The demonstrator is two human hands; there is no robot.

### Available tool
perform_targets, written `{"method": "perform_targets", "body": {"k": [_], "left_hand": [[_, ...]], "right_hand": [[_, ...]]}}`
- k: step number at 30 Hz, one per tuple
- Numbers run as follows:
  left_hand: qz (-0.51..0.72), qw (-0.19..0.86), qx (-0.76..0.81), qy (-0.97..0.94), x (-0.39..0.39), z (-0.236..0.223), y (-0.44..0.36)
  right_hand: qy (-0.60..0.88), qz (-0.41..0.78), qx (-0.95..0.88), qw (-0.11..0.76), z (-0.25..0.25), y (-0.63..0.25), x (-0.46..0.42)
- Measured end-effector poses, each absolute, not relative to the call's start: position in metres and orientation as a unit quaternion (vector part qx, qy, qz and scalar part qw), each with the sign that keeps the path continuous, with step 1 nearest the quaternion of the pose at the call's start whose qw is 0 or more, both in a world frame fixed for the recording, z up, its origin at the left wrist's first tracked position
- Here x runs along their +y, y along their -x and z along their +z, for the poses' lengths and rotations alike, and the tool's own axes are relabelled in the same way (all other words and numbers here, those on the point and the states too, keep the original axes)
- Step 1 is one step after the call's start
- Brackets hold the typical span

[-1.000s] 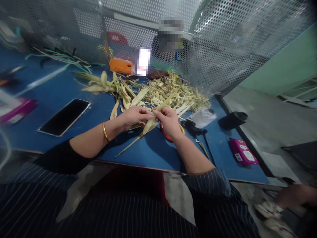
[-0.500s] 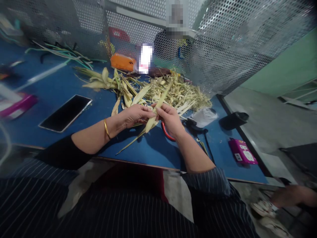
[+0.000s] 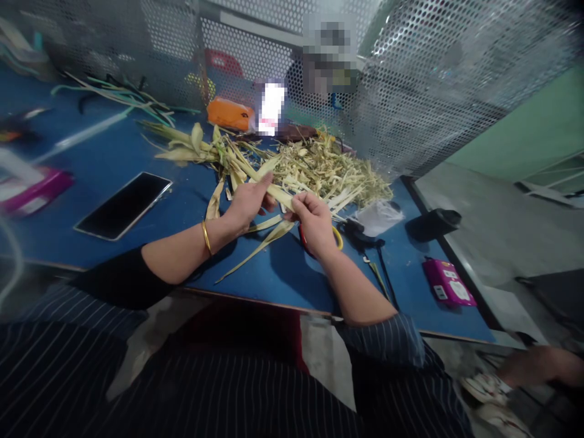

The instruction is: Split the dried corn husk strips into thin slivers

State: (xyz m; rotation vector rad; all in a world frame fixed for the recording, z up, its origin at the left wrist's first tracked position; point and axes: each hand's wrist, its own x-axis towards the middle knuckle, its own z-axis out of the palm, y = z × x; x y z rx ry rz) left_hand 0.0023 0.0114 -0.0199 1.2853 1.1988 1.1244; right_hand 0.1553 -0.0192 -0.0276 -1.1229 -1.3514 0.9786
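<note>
A pale corn husk strip (image 3: 281, 197) stretches between my two hands, slanting down to the right. My left hand (image 3: 249, 205) is closed on its upper part, thumb on top, with a gold bangle at the wrist. At the lower end, the thumb and fingers of my right hand (image 3: 316, 224) pinch the strip. Below them a long thin husk piece (image 3: 255, 254) lies toward the table's front edge. Partly hidden by my right hand is a ring-handled tool with red and yellow loops (image 3: 338, 238). Behind my hands lie whole dried husks (image 3: 196, 147) and a heap of shredded husk (image 3: 331, 167).
On the blue table (image 3: 283, 283) are a phone (image 3: 124, 205), an orange pack (image 3: 230, 114), a clear plastic bag (image 3: 378, 216), a black cylinder (image 3: 433, 224) and a purple pack (image 3: 449, 282). A perforated metal screen (image 3: 406, 103) stands behind; a person sits beyond it.
The husk strip has swung from pointing up and right to slanting up and left. My left hand has turned with its thumb upward, and my hands are farther apart.
</note>
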Motion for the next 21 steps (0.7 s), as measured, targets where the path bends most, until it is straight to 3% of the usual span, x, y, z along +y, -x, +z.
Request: {"method": "perform_targets", "body": {"k": [2, 5, 7, 12, 16, 21], "left_hand": [[0.465, 0.440, 0.500, -0.583, 0.009, -0.015, 0.003], [0.494, 0.230, 0.485, -0.684, 0.008, -0.004, 0.010], [0.472, 0.145, 0.430, -0.756, 0.011, 0.000, 0.015], [0.362, 0.235, 0.405, -0.806, 0.021, -0.002, 0.020], [0.355, 0.210, 0.412, -0.812, 0.019, 0.000, 0.019], [0.368, 0.207, 0.345, -0.838, 0.017, 0.005, 0.018]], "right_hand": [[0.485, 0.368, -0.576, 0.545, -0.026, -0.161, -0.016], [0.499, 0.297, -0.626, 0.521, -0.023, -0.168, -0.013], [0.490, 0.275, -0.667, 0.489, -0.021, -0.170, -0.014], [0.485, 0.292, -0.673, 0.475, -0.019, -0.169, -0.016], [0.444, 0.401, -0.606, 0.524, -0.020, -0.166, -0.015], [0.436, 0.380, -0.575, 0.579, -0.015, -0.167, -0.016]]}}
